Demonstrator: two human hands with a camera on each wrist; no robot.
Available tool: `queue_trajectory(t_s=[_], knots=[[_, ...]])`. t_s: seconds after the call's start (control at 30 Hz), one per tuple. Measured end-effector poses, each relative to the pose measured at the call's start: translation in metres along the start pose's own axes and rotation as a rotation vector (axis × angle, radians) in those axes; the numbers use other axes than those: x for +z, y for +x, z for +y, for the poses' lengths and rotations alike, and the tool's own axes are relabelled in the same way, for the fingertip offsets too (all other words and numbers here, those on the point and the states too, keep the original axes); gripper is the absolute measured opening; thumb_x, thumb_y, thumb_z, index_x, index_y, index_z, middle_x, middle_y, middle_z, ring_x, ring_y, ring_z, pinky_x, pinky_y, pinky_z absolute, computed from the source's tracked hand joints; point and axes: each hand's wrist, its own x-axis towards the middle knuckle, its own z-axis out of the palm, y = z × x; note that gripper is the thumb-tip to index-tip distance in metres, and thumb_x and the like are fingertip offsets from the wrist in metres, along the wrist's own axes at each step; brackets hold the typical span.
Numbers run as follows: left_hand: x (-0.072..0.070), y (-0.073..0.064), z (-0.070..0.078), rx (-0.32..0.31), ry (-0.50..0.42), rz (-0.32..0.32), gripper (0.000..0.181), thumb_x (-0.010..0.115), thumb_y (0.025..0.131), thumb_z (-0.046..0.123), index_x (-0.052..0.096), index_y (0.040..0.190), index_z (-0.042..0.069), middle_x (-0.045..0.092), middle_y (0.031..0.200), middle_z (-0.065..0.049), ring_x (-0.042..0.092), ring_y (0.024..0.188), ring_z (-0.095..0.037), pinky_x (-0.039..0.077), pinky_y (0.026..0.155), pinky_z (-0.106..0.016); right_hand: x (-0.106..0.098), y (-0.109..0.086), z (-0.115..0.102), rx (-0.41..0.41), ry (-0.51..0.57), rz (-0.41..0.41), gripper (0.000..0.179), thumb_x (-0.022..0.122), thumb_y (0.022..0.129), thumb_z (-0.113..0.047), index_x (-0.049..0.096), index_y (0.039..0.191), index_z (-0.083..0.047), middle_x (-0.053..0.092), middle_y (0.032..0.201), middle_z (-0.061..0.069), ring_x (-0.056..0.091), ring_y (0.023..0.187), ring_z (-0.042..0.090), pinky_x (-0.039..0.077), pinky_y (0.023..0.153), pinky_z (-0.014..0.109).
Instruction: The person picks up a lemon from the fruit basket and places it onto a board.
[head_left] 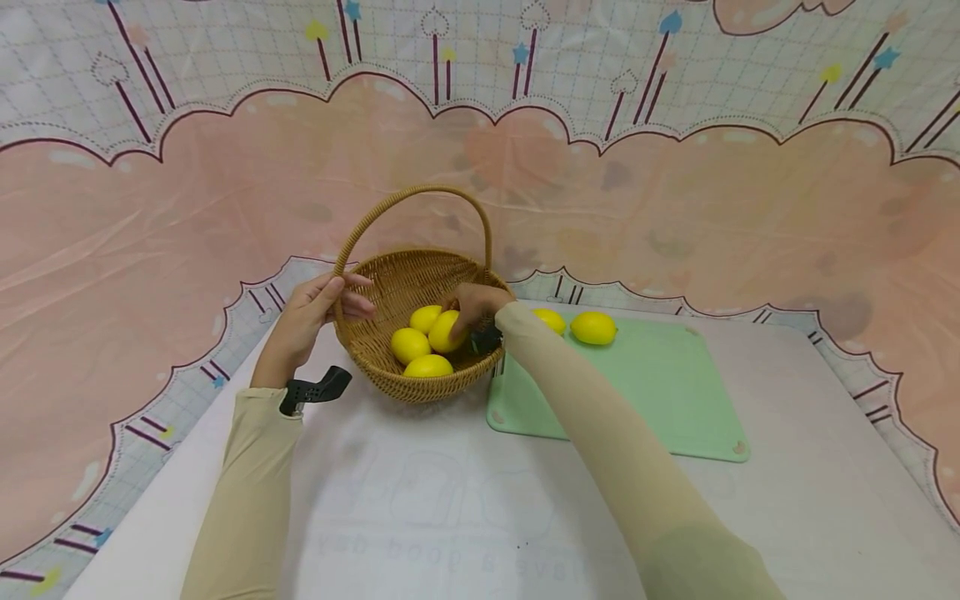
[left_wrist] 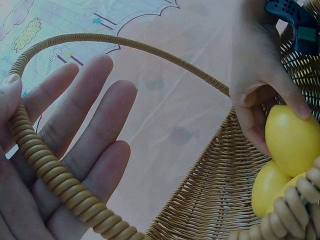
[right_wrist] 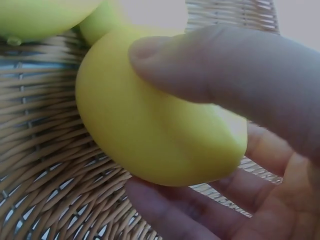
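A wicker basket (head_left: 420, 390) with a tall arched handle (head_left: 420, 190) stands left of the middle. My left hand (head_left: 303, 321) holds the handle's left side under its thumb. Its four fingers (left_wrist: 102, 115) stretch out behind the handle. Inside the basket, my right hand (head_left: 476, 307) pinches a lemon (right_wrist: 150, 120), thumb on top and fingers beneath. This lemon sits against other yellow lemons (head_left: 411, 345) in the basket. The right wrist view shows the lemon close to the woven wall; whether it rests on the basket floor I cannot tell.
A pale green cutting board (head_left: 652, 400) lies right of the basket. Two lemons are near its back edge, one (head_left: 594, 327) in full view, the other (head_left: 551, 320) partly behind my right sleeve. A patterned curtain (head_left: 675, 217) rises behind the white table (head_left: 420, 517).
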Motion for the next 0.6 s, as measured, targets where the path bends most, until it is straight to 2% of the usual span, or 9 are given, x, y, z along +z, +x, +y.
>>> queue_trajectory(t_s=[0.1,0.17,0.3,0.43,0.6], knots=[[0.000,0.000,0.000,0.002,-0.004,0.002,0.029,0.037,0.102,0.028,0.064,0.103,0.018,0.072,0.081,0.009,0.070,0.079,-0.006,0.055,0.075,-0.018,-0.002,-0.002,-0.002,-0.024,0.013,0.012,0.056,0.071,0.082,-0.015,0.050,0.133,-0.007,0.049,0.137,0.016,0.052,0.119,0.027,0.050,0.093,0.033],[0.000,-0.001,0.000,0.002,-0.003,0.005,0.029,0.037,0.102,0.028,0.064,0.103,0.018,0.072,0.081,0.009,0.070,0.079,-0.006,0.055,0.076,-0.018,-0.004,-0.003,-0.003,-0.038,0.018,0.023,0.056,0.071,0.081,-0.016,0.050,0.133,-0.006,0.049,0.137,0.016,0.051,0.121,0.028,0.049,0.095,0.034],[0.000,-0.002,0.001,-0.002,0.013,0.011,0.030,0.036,0.102,0.029,0.064,0.104,0.019,0.072,0.081,0.011,0.070,0.079,-0.005,0.055,0.076,-0.018,-0.006,-0.002,-0.002,-0.076,0.033,0.058,0.052,0.072,0.081,-0.018,0.053,0.129,-0.006,0.052,0.133,0.017,0.055,0.116,0.026,0.050,0.091,0.032],[0.000,-0.002,0.002,-0.011,0.026,0.017,0.029,0.036,0.101,0.030,0.064,0.103,0.020,0.072,0.081,0.011,0.070,0.079,-0.004,0.055,0.076,-0.018,-0.009,-0.007,-0.004,-0.133,0.106,0.092,0.048,0.072,0.081,-0.016,0.055,0.124,-0.005,0.057,0.126,0.016,0.058,0.108,0.026,0.051,0.087,0.030],[0.000,-0.003,0.001,-0.013,0.038,0.024,0.032,0.036,0.102,0.031,0.063,0.105,0.015,0.072,0.081,0.011,0.070,0.079,-0.004,0.055,0.077,-0.017,-0.011,-0.016,-0.008,-0.193,0.163,0.127,0.047,0.072,0.082,-0.016,0.055,0.124,-0.006,0.059,0.123,0.013,0.057,0.108,0.024,0.051,0.087,0.029]])
